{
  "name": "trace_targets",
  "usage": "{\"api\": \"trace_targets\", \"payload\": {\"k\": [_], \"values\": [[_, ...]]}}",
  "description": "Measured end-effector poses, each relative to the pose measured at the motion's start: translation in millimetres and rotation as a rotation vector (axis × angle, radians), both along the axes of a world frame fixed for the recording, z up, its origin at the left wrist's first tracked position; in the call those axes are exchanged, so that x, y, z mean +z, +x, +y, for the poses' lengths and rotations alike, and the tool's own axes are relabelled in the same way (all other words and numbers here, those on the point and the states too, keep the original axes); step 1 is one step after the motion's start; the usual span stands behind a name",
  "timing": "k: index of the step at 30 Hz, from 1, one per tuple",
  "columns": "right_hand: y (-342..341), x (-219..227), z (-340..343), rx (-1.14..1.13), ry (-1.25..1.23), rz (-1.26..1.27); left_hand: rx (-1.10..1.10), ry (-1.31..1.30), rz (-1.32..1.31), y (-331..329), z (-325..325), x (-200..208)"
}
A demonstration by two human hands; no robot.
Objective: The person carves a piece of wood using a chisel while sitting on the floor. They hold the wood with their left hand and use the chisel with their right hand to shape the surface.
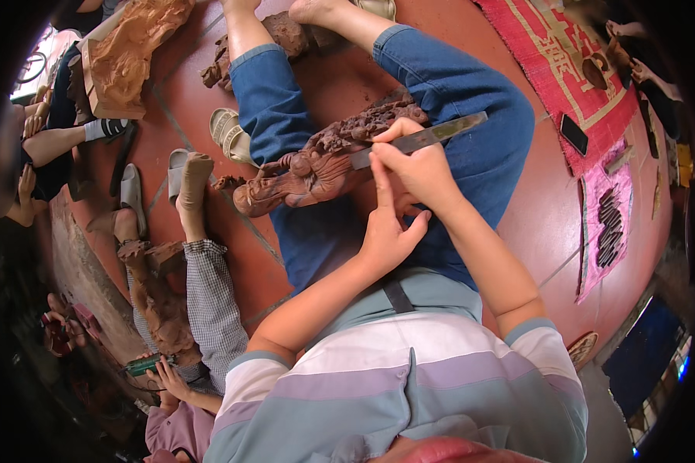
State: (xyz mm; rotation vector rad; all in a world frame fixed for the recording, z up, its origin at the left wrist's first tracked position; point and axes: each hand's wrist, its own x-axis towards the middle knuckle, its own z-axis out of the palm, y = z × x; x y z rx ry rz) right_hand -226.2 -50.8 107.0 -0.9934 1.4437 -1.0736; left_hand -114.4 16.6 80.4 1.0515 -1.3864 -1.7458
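Observation:
A reddish-brown carved wooden figure (pixel 328 171) lies slantwise across my lap, its rounded head end to the left and its rougher, deeply cut part against my right leg. My right hand (pixel 425 170) is closed round a flat metal carving blade (pixel 457 127), whose lower end rests at the figure's side. My left hand (pixel 392 235) is just below, with the index finger stretched up to the blade's lower end and the thumb apart. Whether that fingertip presses on the blade or on the wood I cannot tell.
A black phone (pixel 574 135) lies on a red mat (pixel 552 73) at the right. Near it, several slim dark tools (pixel 610 228) rest on pink cloth. Another person's hand (pixel 171 380) holds a green power tool (pixel 141 365) beside a wood carving (pixel 162 312) at lower left.

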Motion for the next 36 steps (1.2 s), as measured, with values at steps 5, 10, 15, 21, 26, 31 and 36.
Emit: {"api": "trace_targets", "payload": {"k": [5, 10, 15, 21, 26, 31, 36], "values": [[-18, -3, 11, -0.055, 0.01, 0.047, -0.243, 0.062, -0.107, 14, -20, 10], [21, -4, 5, 0.056, -0.069, -0.124, 0.022, -0.017, 0.0, 19, 8, -9], [-18, -7, 8, 0.041, 0.061, -0.093, -0.311, -0.005, -0.164, 22, -14, 9], [21, 6, 10, 0.095, -0.122, -0.103, -0.047, -0.011, -0.101, 29, 10, -3], [10, -7, 6, 0.034, -0.067, -0.095, -0.141, 0.024, -0.1, 31, -3, 3], [-8, -2, 8, -0.059, -0.048, -0.026, -0.234, 0.039, -0.127, 25, -19, 17], [18, 6, 5, 0.107, -0.036, -0.063, 0.009, -0.005, -0.012, 18, 10, -13]]}}
